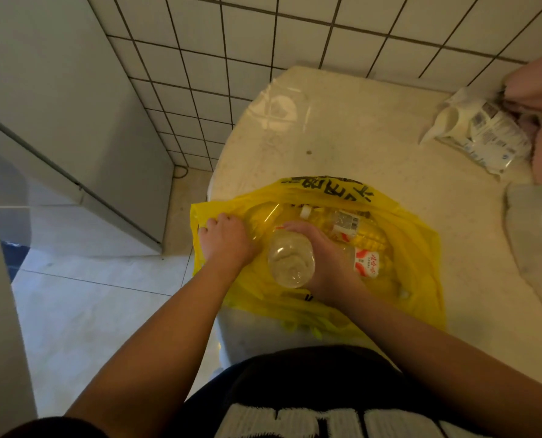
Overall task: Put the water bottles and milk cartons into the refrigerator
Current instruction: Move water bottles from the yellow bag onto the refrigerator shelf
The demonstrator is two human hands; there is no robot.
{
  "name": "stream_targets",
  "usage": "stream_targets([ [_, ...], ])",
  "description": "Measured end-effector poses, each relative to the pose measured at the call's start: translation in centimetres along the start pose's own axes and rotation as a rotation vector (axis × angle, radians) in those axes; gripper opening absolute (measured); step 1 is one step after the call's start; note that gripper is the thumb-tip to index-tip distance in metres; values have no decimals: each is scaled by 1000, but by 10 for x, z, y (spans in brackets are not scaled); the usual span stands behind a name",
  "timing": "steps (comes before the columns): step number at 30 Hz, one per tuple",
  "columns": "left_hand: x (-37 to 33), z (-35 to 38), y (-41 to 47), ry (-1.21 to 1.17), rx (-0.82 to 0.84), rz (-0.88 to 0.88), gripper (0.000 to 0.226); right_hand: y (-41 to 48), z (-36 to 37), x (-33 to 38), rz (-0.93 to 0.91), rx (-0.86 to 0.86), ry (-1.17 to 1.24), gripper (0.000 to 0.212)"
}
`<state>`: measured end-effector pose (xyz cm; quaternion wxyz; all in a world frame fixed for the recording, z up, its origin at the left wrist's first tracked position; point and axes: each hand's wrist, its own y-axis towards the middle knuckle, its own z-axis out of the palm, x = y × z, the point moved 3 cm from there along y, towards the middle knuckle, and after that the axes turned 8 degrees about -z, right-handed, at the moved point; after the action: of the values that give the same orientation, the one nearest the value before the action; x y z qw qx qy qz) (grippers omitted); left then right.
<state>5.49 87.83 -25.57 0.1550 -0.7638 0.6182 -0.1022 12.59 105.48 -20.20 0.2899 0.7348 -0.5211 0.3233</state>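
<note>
Water bottle (290, 262): clear, base toward camera, over mouth of yellow bag (415, 248) on counter (374, 137) | bag also holds other labelled bottles (345, 222), lying down | right hand (326, 257) curled round water bottle | left hand (225, 238) grips bag's left edge | milk carton (481, 131) lying at counter's far right | tiled wall (263, 42) behind; grey refrigerator (58, 105) at left

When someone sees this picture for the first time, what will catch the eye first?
The bright yellow bag on the pale counter, mid-picture, stands out most, with clear bottles inside. The right hand grips a water bottle over it, while the left hand holds the bag's left edge. A milk carton lies at the counter's far right.
</note>
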Motion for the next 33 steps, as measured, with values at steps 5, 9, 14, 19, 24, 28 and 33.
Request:
stream_targets([
  [5,5,-17,1,-354,388,-101,53,-21,-16,16,125,-178,164,70],
  [9,6,-30,-18,-677,593,-114,34,-36,-24,18,301,-281,274,62],
  [14,11,-34,-45,-1016,763,-119,42,-53,-37,26,214,-419,390,55],
  [19,15,-35,-65,-1275,789,-56,32,-72,-41,27,199,-476,380,49],
  [24,25,-40,-83,-1470,815,-139,32,-87,-44,35,174,-457,426,50],
  [28,27,-45,-105,-1594,746,-171,47,-98,-51,45,149,-451,470,47],
  [33,24,-47,-152,-1655,617,-138,21,-117,-60,60,116,-451,575,53],
])
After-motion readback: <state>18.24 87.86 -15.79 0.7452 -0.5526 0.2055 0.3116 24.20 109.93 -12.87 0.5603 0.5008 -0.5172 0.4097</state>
